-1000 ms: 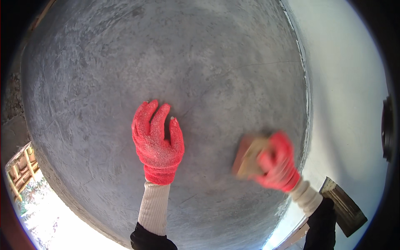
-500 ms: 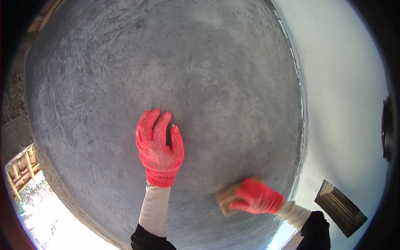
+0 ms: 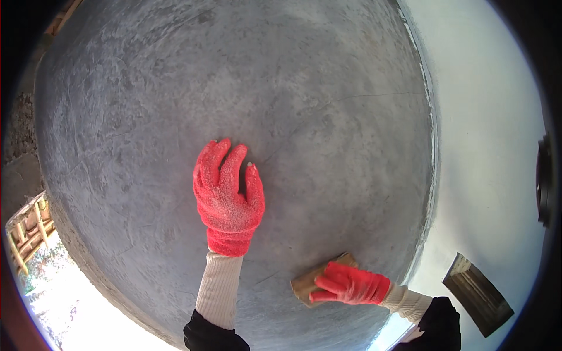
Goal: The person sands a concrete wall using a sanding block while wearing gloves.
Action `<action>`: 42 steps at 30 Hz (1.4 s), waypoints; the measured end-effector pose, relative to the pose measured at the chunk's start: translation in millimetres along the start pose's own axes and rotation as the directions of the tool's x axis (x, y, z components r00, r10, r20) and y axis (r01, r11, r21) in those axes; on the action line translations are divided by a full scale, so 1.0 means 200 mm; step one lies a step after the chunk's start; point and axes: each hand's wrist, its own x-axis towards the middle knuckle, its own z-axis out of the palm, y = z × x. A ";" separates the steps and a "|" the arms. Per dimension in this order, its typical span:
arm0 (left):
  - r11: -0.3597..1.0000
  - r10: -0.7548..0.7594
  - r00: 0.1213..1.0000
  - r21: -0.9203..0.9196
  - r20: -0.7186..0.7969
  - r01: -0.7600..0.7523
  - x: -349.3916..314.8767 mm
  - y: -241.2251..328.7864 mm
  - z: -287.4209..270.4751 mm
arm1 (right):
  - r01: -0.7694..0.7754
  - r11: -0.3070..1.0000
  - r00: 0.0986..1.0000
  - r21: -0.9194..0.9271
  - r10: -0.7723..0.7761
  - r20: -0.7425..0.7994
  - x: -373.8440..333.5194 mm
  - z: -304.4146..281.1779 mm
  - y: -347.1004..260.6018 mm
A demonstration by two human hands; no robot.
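A grey cement-like surface point(image 3: 345, 169), mottled and streaked, takes up most of the view. My left hand point(image 3: 229, 193), in a red work glove, rests on or just over it with fingers spread and slightly bent, holding nothing. Lower right, my right hand point(image 3: 354, 285) wears a matching red glove. Its fingers are closed on a brown rectangular block point(image 3: 308, 284), which looks wooden and lies flat against the grey surface. The hand covers the block's right part, and the face turned to the surface is hidden.
A pale white wall point(image 3: 486, 128) meets the grey surface along a rough whitish seam on the right. A dark rectangular recess or panel point(image 3: 480, 295) shows in that wall. At the lower left lie a rough edge, a bright area and a wooden frame point(image 3: 30, 231).
My right hand has moved slightly left with the block, and its blur has gone. My left hand is a little higher in the picture. The seam has shifted slightly right.
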 end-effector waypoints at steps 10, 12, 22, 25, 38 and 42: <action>0.999 0.006 1.000 0.032 -0.012 -0.005 0.00 0.00 -0.01 | -0.642 0.761 0.524 -0.089 0.352 -0.776 0.23 -0.52 0.51; 1.000 0.010 1.000 0.020 -0.023 -0.010 0.01 0.01 0.00 | -0.724 0.680 0.399 -0.114 0.279 -0.874 0.22 -0.50 0.53; 1.000 0.004 1.000 0.019 -0.013 -0.004 0.01 0.01 0.00 | -0.156 0.986 0.985 -0.055 0.152 -0.082 -0.16 0.02 0.06; 0.999 0.005 1.000 0.041 0.007 -0.006 -0.01 0.01 -0.02 | -0.442 0.797 0.822 -0.410 0.177 -0.542 0.01 -0.29 0.23; 0.999 0.007 1.000 0.044 0.003 -0.007 0.00 0.00 -0.01 | 0.009 0.995 0.995 -0.095 -0.018 -0.097 -0.04 -0.03 0.06; 0.999 0.012 0.999 0.041 0.032 -0.013 0.01 0.01 -0.02 | -0.457 0.788 0.792 -0.411 0.151 -0.591 0.14 -0.43 0.28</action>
